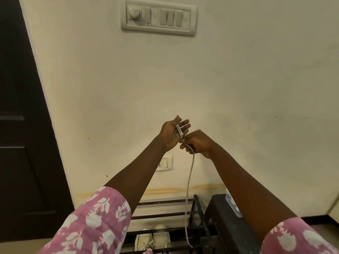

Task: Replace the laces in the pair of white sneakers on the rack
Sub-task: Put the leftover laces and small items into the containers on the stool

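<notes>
Both hands are raised in front of the wall. My left hand (pixel 173 132) is held palm up with its fingers straight, and several turns of a white lace (pixel 189 189) lie wound across them. Right beside it, my right hand (pixel 197 143) pinches the lace; the free end hangs straight down to the rack. A pair of white sneakers (pixel 152 239) stands on the dark metal rack (pixel 165 215) at the bottom centre, with laces in their eyelets.
A dark stool or box (pixel 225 217) stands right of the rack with pale blue things on it. A dark door (pixel 22 125) fills the left. A switch panel (pixel 158 17) and a low socket (pixel 165 163) are on the wall.
</notes>
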